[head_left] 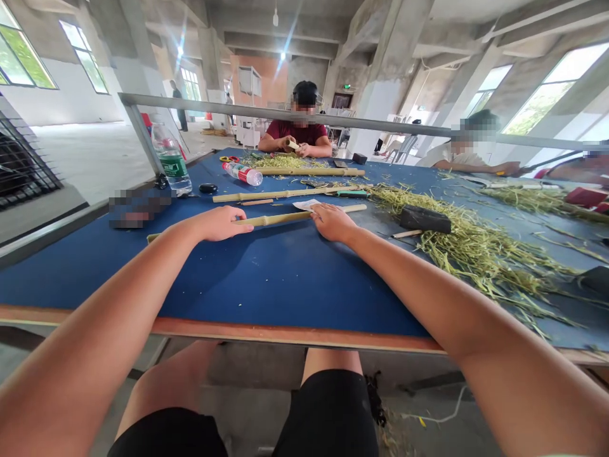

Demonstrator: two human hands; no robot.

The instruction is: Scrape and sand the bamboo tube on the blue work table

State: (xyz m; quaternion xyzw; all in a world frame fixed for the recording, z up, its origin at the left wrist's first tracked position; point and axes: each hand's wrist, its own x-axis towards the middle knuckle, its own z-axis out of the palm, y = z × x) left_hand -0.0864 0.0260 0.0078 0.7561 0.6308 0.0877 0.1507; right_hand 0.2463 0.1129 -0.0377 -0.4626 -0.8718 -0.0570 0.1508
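Note:
A peeled bamboo pole [280, 218] lies roughly crosswise in front of me on the blue table [266, 279]. My left hand [219, 223] grips it left of its middle, fingers bent over the pole. Further along, my right hand [332, 222] is closed over the pole near its right end. A whitish sheet [305, 204], perhaps paper, sticks out beside my right fingers; whether they pinch it too is hidden. Just beyond lie a second bamboo pole [276, 194] and a green-handled tool [351, 193].
Right of my hands, a heap of bamboo shavings [471, 254] carries a dark block [425, 219]. Water bottles [174, 162] stand and lie at the back left. A metal bar [228, 109] crosses above the table. A person in dark red [321, 136] works opposite; others sit at right.

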